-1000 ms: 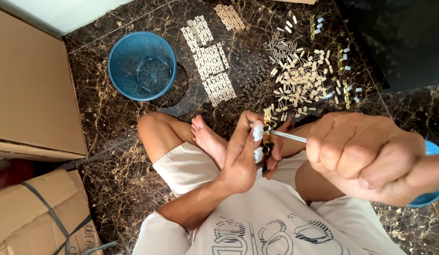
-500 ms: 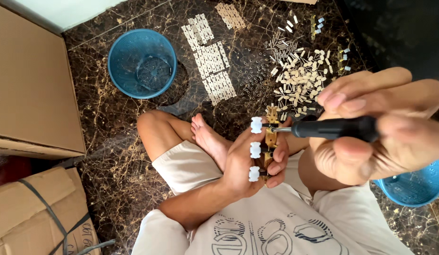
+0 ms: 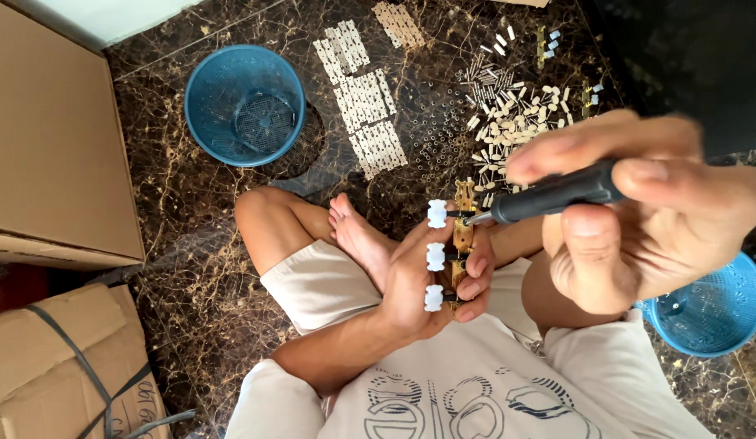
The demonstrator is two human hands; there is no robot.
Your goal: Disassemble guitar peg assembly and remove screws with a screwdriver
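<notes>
I sit cross-legged on a dark marble floor. My left hand (image 3: 431, 280) grips a brass tuner strip (image 3: 462, 236) that carries three white knobs (image 3: 435, 257), held upright over my lap. My right hand (image 3: 638, 219), close to the camera and blurred, holds a black-handled screwdriver (image 3: 556, 192). Its metal tip touches the top part of the brass strip.
Small white and metal parts (image 3: 508, 106) lie scattered on the floor ahead, beside rows of pale strips (image 3: 366, 97). A blue basket (image 3: 244, 104) stands at the upper left, another blue basket (image 3: 707, 309) by my right knee. Cardboard boxes (image 3: 53, 146) line the left side.
My right hand has turned and shifted, bringing the screwdriver from a thin white rod-like view to lying level, tip on the strip. The left hand has kept the strip almost still.
</notes>
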